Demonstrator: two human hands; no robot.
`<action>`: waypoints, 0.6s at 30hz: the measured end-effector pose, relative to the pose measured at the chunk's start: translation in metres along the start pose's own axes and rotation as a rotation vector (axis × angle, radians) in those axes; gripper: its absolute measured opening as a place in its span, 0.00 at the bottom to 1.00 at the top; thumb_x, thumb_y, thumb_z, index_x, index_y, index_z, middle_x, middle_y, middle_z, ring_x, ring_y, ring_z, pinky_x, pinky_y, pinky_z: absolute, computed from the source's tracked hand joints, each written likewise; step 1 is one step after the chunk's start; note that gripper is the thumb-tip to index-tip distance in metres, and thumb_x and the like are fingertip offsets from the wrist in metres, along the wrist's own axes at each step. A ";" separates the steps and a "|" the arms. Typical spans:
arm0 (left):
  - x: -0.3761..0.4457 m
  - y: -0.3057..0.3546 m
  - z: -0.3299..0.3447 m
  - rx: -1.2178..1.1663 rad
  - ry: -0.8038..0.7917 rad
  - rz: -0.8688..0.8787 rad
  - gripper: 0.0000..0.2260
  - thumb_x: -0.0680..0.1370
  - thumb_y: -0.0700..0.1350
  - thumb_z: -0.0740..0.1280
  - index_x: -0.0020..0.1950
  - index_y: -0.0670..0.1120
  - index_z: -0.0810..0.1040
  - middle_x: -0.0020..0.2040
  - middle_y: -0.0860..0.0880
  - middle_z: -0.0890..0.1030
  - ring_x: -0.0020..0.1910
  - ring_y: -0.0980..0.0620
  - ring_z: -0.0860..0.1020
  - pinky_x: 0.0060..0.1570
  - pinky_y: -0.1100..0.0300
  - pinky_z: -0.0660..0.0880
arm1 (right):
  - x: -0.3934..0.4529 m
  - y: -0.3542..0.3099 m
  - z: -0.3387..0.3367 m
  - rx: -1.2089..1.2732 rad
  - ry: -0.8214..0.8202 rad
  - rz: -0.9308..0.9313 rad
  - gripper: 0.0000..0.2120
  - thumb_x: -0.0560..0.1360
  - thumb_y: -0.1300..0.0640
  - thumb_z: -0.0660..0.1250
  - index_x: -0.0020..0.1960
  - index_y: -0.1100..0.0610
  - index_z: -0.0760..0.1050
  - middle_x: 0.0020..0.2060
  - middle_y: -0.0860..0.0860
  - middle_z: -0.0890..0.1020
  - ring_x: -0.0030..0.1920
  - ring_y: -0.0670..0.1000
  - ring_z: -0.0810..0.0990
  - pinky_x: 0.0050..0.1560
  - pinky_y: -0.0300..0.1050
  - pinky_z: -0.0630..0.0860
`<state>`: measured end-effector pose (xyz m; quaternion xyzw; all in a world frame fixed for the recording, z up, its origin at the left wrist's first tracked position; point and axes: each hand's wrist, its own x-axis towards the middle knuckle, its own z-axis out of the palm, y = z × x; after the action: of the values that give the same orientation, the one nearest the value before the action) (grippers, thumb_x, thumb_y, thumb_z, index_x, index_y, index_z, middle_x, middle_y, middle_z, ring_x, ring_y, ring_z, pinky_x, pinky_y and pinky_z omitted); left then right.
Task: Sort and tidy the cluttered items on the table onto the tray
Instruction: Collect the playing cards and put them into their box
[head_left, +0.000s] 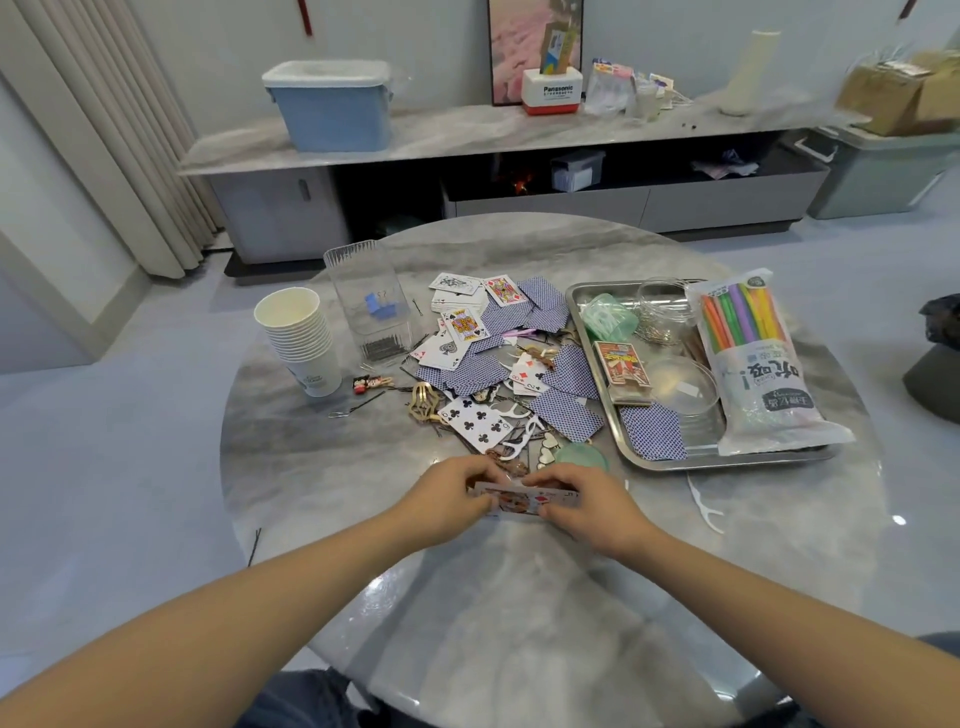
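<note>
My left hand (451, 498) and my right hand (584, 500) together hold a small stack of playing cards (524, 500) just above the round marble table (363, 467), near its front. Beyond my hands lies a heap of scattered cards (498, 358), some face up, many blue-backed, mixed with hair clips, bobby pins and floss picks. A steel tray (727, 460) at the right holds a bag of coloured straws (748, 353), a card box (621, 364), a blue-backed card pile (653, 430), a clear lid and a green container (608, 314).
A stack of paper cups (301, 338) and a clear plastic box (371, 304) with pins stand at the table's left. A green lid (582, 457) lies by the tray corner, a floss pick (704, 504) near the right edge. A long cabinet stands behind.
</note>
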<state>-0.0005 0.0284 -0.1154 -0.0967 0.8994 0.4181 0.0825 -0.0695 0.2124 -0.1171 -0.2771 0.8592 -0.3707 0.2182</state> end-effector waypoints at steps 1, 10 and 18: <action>-0.001 -0.002 0.004 0.005 -0.013 0.006 0.10 0.74 0.38 0.66 0.47 0.53 0.77 0.48 0.53 0.80 0.48 0.54 0.76 0.48 0.61 0.73 | -0.001 0.000 0.002 -0.005 0.011 0.000 0.14 0.71 0.63 0.70 0.53 0.49 0.79 0.44 0.41 0.79 0.45 0.37 0.75 0.43 0.21 0.66; 0.003 0.004 0.031 -0.169 -0.123 0.012 0.09 0.80 0.35 0.56 0.54 0.49 0.64 0.52 0.49 0.72 0.49 0.55 0.70 0.43 0.67 0.66 | -0.003 0.001 0.019 -0.072 0.060 -0.065 0.09 0.72 0.64 0.67 0.51 0.56 0.77 0.42 0.45 0.76 0.43 0.45 0.74 0.40 0.23 0.64; 0.042 0.013 -0.016 -0.153 0.043 0.045 0.18 0.71 0.30 0.58 0.52 0.51 0.74 0.49 0.52 0.76 0.51 0.52 0.75 0.48 0.62 0.72 | 0.032 -0.017 -0.012 -0.182 0.154 0.020 0.03 0.74 0.58 0.66 0.48 0.53 0.76 0.42 0.48 0.81 0.43 0.52 0.78 0.40 0.42 0.70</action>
<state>-0.0457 0.0200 -0.1059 -0.0916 0.8684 0.4851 0.0462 -0.0950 0.1881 -0.1023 -0.2580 0.9061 -0.3093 0.1294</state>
